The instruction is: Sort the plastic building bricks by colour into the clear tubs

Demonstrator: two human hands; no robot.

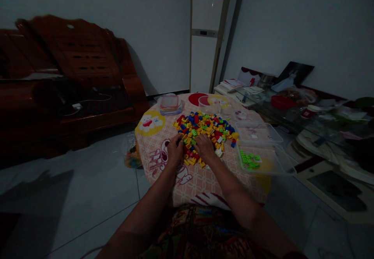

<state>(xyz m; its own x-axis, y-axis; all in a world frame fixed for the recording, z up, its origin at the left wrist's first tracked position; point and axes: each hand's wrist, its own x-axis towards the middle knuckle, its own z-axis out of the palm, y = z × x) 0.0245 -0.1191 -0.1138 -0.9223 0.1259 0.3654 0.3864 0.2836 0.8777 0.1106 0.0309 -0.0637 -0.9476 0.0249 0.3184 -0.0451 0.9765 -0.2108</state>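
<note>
Two bare hands lay side by side at the near edge of a heap of small red, yellow, blue and green plastic bricks (206,126), which sat mid-way across a round table under a pink cartoon-printed cloth (157,161). The left hand (174,150) and the right hand (204,148) rested palm down, fingers loosely curled into the bricks and touching them; the dim head view did not show whether either pinched a piece. Just right of the heap stood a clear plastic tray (279,162) holding a few green bricks (249,160).
</note>
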